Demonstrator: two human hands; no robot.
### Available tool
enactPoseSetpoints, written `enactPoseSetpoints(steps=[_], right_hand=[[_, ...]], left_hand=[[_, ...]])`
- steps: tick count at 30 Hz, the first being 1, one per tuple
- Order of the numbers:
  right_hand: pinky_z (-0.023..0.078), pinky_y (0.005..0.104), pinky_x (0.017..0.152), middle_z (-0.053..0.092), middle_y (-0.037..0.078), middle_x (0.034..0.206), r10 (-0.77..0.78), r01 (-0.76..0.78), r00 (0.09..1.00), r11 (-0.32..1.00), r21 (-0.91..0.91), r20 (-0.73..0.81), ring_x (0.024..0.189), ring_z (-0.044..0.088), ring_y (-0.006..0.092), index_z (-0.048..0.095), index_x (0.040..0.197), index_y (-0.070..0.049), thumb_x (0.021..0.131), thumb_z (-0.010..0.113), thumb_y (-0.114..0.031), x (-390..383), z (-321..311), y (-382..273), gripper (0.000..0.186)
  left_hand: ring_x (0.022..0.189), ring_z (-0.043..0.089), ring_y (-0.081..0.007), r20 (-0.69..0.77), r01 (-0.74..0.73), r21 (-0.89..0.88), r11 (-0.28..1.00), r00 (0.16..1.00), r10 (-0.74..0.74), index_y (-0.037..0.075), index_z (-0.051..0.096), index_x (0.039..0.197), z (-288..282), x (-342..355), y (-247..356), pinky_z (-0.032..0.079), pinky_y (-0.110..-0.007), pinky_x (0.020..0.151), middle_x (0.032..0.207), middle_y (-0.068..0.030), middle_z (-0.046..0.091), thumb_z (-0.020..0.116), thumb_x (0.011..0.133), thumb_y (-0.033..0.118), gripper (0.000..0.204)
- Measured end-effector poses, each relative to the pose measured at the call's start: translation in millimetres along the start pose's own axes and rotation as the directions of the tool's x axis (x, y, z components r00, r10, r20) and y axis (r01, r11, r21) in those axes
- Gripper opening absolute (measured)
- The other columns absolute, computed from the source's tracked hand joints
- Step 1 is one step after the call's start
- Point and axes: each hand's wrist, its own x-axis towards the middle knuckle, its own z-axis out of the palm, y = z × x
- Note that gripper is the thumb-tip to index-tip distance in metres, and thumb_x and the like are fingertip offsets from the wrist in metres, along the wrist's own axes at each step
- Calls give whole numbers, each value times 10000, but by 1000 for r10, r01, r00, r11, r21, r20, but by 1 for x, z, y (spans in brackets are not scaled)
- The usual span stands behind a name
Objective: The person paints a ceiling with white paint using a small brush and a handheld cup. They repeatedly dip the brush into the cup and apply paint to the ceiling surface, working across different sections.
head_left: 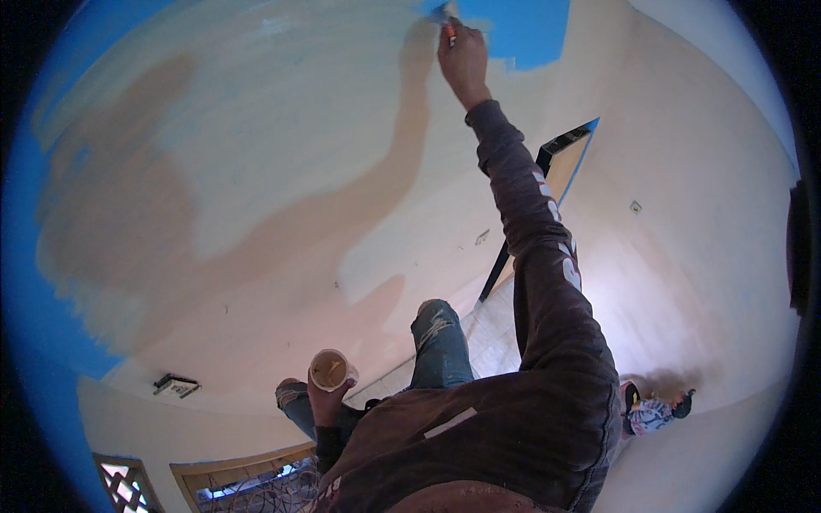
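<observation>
Head view: up high, the right hand (pixel 464 67) grips the brush (pixel 441 14), long axis slanting up-left, tip at the wall (pixel 342 111), right beside the blue patch (pixel 534 32) near that wall's right edge! Far below and left, the left hand (pixel 327 403) clasps the cup (pixel 351 374), mouth up, well apart from the brush. A shadow (pixel 368 188) crosses between; a doorway (pixel 568 164) stands right, another person (pixel 650 416) lower right.
</observation>
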Motion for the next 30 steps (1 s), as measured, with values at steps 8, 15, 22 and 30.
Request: enactPoseSetpoints(steps=[8,15,22,30], right_hand=[[518,482,721,678,208,866,9,-7,1000,973,229,-8,828,626,380,674,1118,-12,916,632,-160,-9,-47,-61,254],[515,482,701,658,213,777,128,-128,992,992,1,-8,771,629,382,693,1096,7,946,615,-171,8,-35,24,245],[521,423,669,686,159,770,78,-73,997,975,208,-12,668,628,302,699,1084,12,954,627,-171,-48,-72,-42,236],[346,179,496,690,1,783,492,-847,521,195,495,698,571,460,8,725,1057,-31,1037,561,-256,-199,-187,-124,279]], left_hand=[[1135,624,-260,20,-49,26,998,999,48,16,502,1292,1,-7,-5,522,-391,969,1226,-128,624,918,632,111,786],[1133,624,-258,28,-61,46,997,998,60,19,499,1298,7,-10,1,521,-390,969,1225,-129,626,910,633,84,784],[1126,630,-259,49,-46,4,999,998,45,15,507,1289,12,-16,15,524,-391,961,1219,-132,632,917,624,82,784],[1145,632,-259,73,-78,94,993,995,71,13,514,1285,10,-23,6,526,-375,961,1228,-139,636,934,637,138,782]])
